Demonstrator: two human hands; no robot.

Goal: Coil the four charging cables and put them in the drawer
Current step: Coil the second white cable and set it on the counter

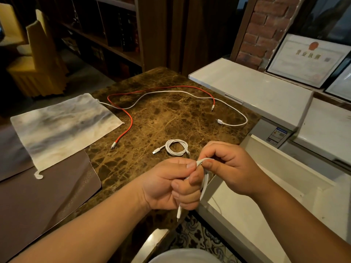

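Both hands pinch one white charging cable (pixel 204 179) over the table's 5 o'clock edge: the left hand (pixel 171 186) fisted round its loops, the right hand (pixel 226 168) nipping the top bend. Light and springy, it likely uncoils unless gripped across all loops.

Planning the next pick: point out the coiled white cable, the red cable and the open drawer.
coiled white cable (pixel 177 147): head view, on the coil's loops.
red cable (pixel 130 118): head view, on its left run.
open drawer (pixel 284 160): head view, on its far wall.
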